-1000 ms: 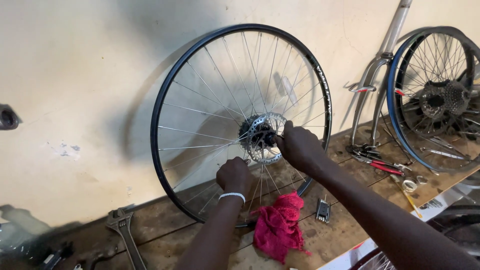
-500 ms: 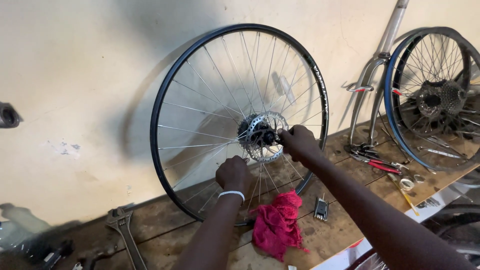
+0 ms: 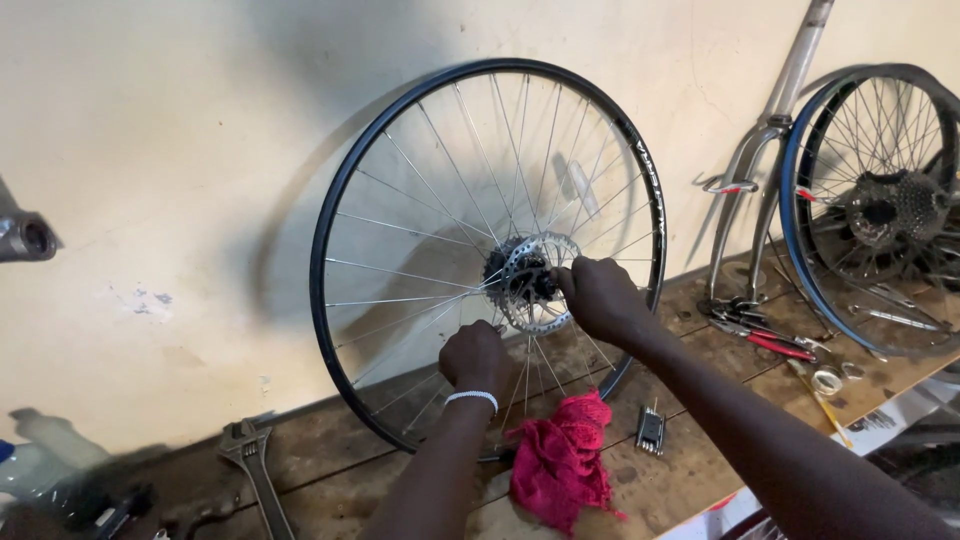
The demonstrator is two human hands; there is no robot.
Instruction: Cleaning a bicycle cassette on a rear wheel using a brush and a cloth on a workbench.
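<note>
Bicycle wheel (image 3: 400,200) stands upright on the wooden workbench (image 3: 330,470), rim against the wall. My left hand (image 3: 475,358) is closed around the lower spokes, bracing it. My right hand (image 3: 598,297) pinches at the hub (image 3: 522,280) beside the disc rotor; fingers together. Red rag (image 3: 560,462) and multi-tool (image 3: 650,430) lie near.

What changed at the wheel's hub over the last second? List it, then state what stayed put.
The right hand slid down from the upper edge of the silver brake disc to the hub centre, fingertips now at the axle. The left hand kept gripping spokes below the hub. The black-rimmed spoked wheel, red rag and grey adjustable wrench did not move.
</note>
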